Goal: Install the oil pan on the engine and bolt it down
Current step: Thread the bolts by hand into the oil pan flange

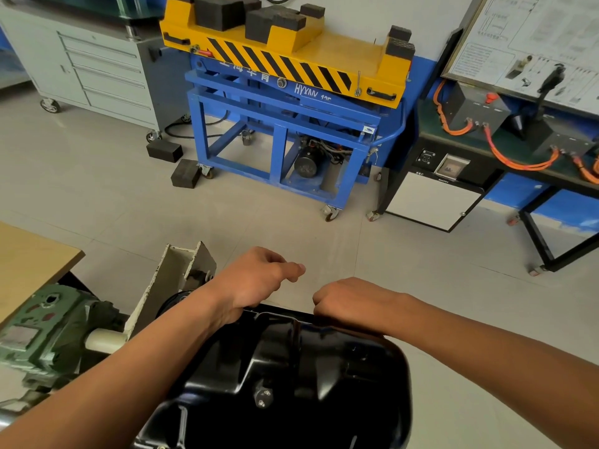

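A glossy black oil pan (291, 367) fills the bottom centre, bottom side up, with a drain bolt (263, 396) on its near face. Both my arms reach over it to its far edge. My left hand (256, 280) rests at the far left rim, fingers curled, thumb pointing right. My right hand (350, 299) is a closed fist at the far right rim. Whether either hand grips the rim or a bolt is hidden by the knuckles. The engine under the pan is out of sight.
A green gearbox unit (48, 332) and a cream engine-stand bracket (175, 280) sit at left, beside a wooden table corner (29, 257). Across the tiled floor stand a blue and yellow lift cart (282, 102), a grey drawer cabinet (97, 66) and a training bench with orange cables (505, 140).
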A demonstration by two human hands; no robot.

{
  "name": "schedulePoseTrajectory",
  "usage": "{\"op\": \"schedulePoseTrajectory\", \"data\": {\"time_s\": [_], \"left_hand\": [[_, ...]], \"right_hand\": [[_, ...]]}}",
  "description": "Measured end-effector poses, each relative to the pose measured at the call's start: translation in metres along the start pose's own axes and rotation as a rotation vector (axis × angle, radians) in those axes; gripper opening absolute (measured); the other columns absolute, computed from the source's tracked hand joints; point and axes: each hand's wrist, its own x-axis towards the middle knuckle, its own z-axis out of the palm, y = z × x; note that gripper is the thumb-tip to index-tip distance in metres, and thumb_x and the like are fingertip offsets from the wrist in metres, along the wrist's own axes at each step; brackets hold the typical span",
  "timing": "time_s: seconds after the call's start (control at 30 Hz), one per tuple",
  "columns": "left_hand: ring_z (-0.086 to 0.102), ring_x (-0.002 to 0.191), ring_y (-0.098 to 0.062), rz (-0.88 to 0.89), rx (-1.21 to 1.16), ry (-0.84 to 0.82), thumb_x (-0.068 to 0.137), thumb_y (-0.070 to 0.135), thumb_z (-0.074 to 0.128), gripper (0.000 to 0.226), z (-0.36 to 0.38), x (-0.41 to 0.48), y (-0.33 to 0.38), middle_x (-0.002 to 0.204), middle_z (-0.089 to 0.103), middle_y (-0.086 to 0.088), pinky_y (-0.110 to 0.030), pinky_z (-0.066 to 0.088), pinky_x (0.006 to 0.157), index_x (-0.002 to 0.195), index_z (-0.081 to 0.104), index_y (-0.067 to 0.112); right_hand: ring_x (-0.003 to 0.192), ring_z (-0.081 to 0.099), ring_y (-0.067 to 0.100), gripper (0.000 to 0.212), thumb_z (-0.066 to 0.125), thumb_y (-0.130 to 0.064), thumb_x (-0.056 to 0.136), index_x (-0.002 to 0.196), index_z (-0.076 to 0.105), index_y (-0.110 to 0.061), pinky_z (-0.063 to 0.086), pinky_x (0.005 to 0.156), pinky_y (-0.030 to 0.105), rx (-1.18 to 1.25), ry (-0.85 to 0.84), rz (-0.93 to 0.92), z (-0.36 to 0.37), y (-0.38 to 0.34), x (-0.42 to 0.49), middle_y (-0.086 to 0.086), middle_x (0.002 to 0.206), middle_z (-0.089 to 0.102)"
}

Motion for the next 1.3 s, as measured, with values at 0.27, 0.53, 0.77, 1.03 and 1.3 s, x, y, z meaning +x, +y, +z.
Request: {"op": "schedulePoseTrajectory", "data": {"time_s": [0.27,0.53,0.77,1.03,1.3], "left_hand": [[0.031,0.041,-0.009,-0.051,-0.138,0.001,0.092,0.066,0.051,0.058,-0.002,-0.002,0.004,0.055,0.048,0.004,-0.020,0.024,0.040,0.100,0.069,0.012],[0.029,0.040,-0.009,-0.099,-0.236,-0.013,0.094,0.076,0.029,0.076,-0.003,0.001,0.002,0.057,0.057,0.001,-0.021,0.024,0.038,0.103,0.068,0.011],[0.030,0.040,-0.011,-0.094,-0.322,-0.024,0.091,0.081,0.025,0.085,-0.004,0.006,-0.002,0.060,0.060,-0.005,-0.021,0.021,0.040,0.104,0.068,0.009],[0.060,0.050,-0.021,-0.125,-0.399,-0.076,0.088,0.084,0.015,0.092,-0.008,0.008,-0.003,0.085,0.075,-0.020,-0.023,0.037,0.041,0.113,0.061,0.008],[0.071,0.066,-0.022,-0.114,-0.512,-0.144,0.093,0.079,0.018,0.094,-0.009,0.006,-0.002,0.082,0.073,-0.013,-0.029,0.056,0.054,0.115,0.066,0.001]], "right_hand": [[0.078,0.055,0.023,0.015,0.057,-0.024,0.095,0.097,0.068,-0.015,0.044,0.058,0.034,0.005,0.031,-0.008,-0.001,0.001,-0.003,0.002,0.084,0.053],[0.079,0.056,0.025,0.017,0.056,-0.024,0.095,0.099,0.069,-0.014,0.042,0.057,0.034,-0.031,0.025,0.018,0.001,0.000,0.000,0.004,0.086,0.054],[0.084,0.058,0.027,0.019,0.054,-0.023,0.096,0.095,0.068,-0.012,0.040,0.057,0.033,-0.102,-0.027,0.047,-0.003,-0.002,0.002,0.006,0.088,0.058],[0.065,0.050,0.005,0.024,0.062,-0.037,0.094,0.086,0.077,-0.020,0.045,0.061,0.030,0.426,0.652,0.209,-0.038,-0.013,-0.008,-0.013,0.074,0.061],[0.071,0.059,0.017,0.015,0.066,-0.026,0.092,0.088,0.076,-0.015,0.051,0.065,0.041,0.520,0.545,0.181,-0.060,-0.050,0.033,-0.002,0.079,0.064]]}}
